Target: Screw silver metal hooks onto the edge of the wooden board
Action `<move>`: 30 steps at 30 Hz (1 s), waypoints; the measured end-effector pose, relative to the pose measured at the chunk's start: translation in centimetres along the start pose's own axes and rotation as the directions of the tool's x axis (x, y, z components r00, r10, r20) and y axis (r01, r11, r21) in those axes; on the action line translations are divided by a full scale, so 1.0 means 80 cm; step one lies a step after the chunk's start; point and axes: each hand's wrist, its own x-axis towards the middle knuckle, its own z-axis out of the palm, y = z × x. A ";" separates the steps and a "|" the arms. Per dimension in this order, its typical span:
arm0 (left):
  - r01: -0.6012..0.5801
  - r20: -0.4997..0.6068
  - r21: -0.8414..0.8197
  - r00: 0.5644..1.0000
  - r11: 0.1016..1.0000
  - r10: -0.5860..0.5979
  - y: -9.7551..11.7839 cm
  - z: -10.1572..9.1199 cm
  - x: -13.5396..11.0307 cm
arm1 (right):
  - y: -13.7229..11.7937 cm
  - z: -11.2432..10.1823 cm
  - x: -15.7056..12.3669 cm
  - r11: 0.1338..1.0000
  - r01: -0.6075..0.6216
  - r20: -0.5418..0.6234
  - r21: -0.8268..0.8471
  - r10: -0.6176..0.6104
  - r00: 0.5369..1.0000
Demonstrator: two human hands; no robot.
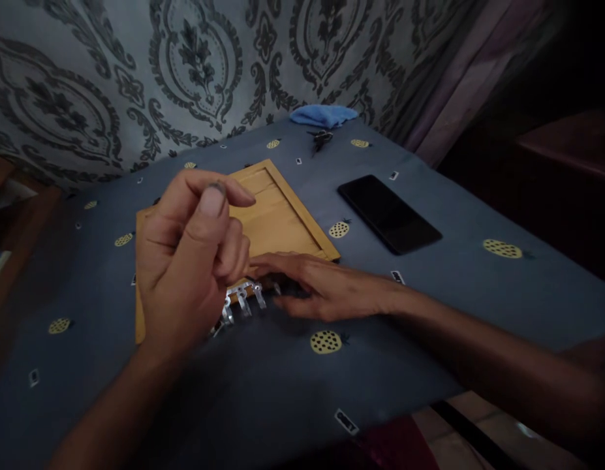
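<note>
My left hand (194, 241) is raised in front of the camera above a yellowish wooden board (277, 222) with a raised frame. Its thumb and forefinger are pinched together, with a small dark bit showing at the thumb tip that is too small to name. My right hand (326, 287) lies low at the board's near edge, its fingers over the wood and its thumb below. Just left of that thumb, a row of shiny metal hooks (243, 300) runs along this edge, partly hidden behind my left hand.
A black phone (390, 214) lies right of the board. Farther back are a small black object (320, 139) of unclear kind and a folded blue cloth (324, 115). A dark blue tablecloth with pineapples (282, 391) covers the table, and a patterned curtain (253, 59) hangs behind.
</note>
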 end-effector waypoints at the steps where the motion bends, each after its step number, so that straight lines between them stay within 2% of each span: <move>1: 0.007 -0.009 0.014 1.000 1.000 -0.006 0.003 -0.002 -0.002 | -0.002 -0.001 0.001 1.000 -0.018 0.002 0.017 0.018 1.000; 4: 0.016 -0.005 0.040 1.000 0.999 -0.016 0.008 -0.009 -0.006 | -0.011 -0.004 0.005 0.999 -0.048 0.024 0.010 0.047 0.999; 11: -0.011 -0.035 0.036 0.999 0.999 0.013 0.002 -0.021 -0.010 | -0.023 -0.002 0.023 0.996 -0.022 0.103 -0.082 0.031 0.994; 16: 0.001 0.009 0.073 1.000 0.997 -0.002 -0.001 -0.024 -0.013 | -0.015 0.007 0.024 0.997 -0.027 0.052 -0.071 0.030 0.998; 30: 0.016 0.032 0.107 0.999 0.994 -0.020 -0.012 -0.027 -0.013 | -0.010 0.010 0.019 0.999 0.014 0.043 -0.048 -0.012 0.999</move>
